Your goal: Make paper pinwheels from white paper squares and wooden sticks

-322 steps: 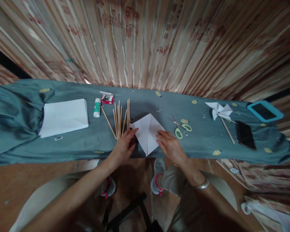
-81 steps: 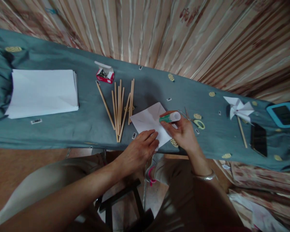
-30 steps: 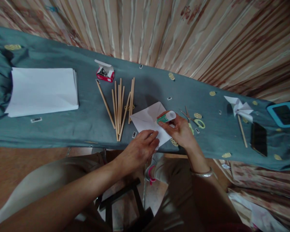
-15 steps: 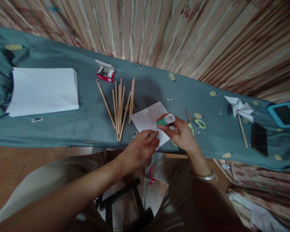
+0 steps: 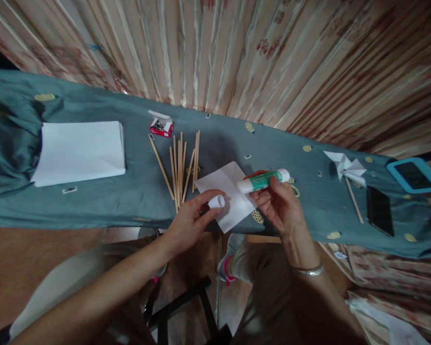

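My right hand grips a green and white glue stick, held level above the table's near edge. My left hand pinches the small white glue cap between thumb and fingers. A creased square of white paper lies on the grey-blue tablecloth between both hands, one corner past the near edge. The cap sits just left of the paper, the glue stick over its right corner.
Several wooden sticks lie left of the paper. A red box of pins and a stack of white sheets are further left. Green scissors peek out behind my right hand. A paper pinwheel, dark phone and blue-cased tablet lie right.
The glue stick lifted off the paper and turned level. My left hand left the paper and now holds the white cap. The camera view shifted down and right.
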`<state>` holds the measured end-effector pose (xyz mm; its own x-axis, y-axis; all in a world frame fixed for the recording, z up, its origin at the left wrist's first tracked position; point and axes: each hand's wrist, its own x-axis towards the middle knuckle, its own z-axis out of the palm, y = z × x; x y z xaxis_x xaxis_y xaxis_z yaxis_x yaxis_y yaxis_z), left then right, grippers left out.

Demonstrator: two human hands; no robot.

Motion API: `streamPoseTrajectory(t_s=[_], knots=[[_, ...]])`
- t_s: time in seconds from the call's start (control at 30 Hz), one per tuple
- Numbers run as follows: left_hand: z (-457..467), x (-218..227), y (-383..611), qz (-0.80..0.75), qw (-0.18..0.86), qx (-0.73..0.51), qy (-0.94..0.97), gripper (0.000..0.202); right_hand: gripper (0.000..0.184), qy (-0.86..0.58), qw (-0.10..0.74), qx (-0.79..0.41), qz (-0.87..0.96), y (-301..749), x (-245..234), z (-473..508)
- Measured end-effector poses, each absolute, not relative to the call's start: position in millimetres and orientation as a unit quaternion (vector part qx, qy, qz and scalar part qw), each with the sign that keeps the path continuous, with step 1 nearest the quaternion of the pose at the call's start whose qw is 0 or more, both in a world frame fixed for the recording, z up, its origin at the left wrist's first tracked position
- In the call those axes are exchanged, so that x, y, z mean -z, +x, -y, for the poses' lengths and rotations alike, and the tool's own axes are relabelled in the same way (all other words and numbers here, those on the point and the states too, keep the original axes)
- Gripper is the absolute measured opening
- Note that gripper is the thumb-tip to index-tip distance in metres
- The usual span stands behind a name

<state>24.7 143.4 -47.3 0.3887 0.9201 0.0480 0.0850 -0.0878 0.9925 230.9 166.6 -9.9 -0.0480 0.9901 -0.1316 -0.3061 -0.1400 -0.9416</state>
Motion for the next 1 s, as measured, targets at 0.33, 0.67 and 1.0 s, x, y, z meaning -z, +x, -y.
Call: streamPoseTrajectory(t_s=[0.33,0.67,1.0], knots=[[-146,33,21,-0.385,0.652,-0.422,0.498,0.031,0.027,-0.422,0.492,-0.654,0.391,206,8,-155],[-141,36,15,-0.407,0.607,-0.398,0.555,0.028,0.032,-0.453,0.457,-0.625,0.441,203,6,-153],[-140,25,0,-0.422,0.450,-0.390,0.684,0.027,0.032,-0.474,0.445,-0.622,0.437,184,16,-155]])
